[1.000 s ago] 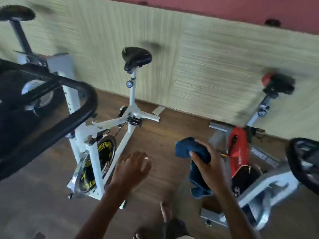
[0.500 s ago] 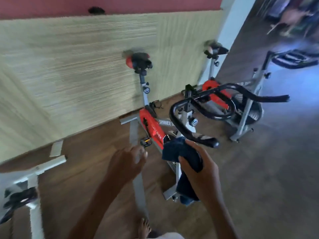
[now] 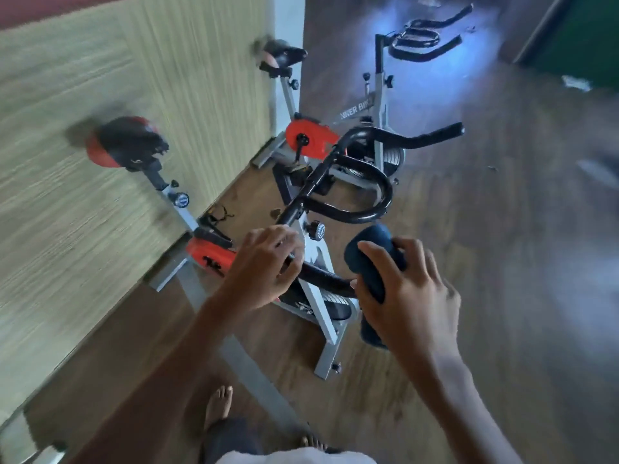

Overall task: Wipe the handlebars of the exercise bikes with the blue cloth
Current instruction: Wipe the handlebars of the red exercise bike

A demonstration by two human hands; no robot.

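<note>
A red and grey exercise bike (image 3: 207,254) stands right below me, its black handlebars (image 3: 355,182) curving out towards me. My left hand (image 3: 264,266) is closed around the near bar of the handlebars. My right hand (image 3: 408,296) holds the blue cloth (image 3: 366,256) bunched over the near end of the same bar, with a tail of cloth hanging below the hand. The bar end under the cloth is hidden.
A second red and grey bike (image 3: 308,135) stands just behind the first, by the wall corner. A third set of black handlebars (image 3: 422,38) is farther back. A pale wood-grain wall (image 3: 100,95) runs along the left. My bare feet (image 3: 217,403) are on the brown wooden floor (image 3: 502,229).
The view swung right from the white bike to the red one. My left hand took hold of the handlebar and my right hand brought the cloth onto the bar end.
</note>
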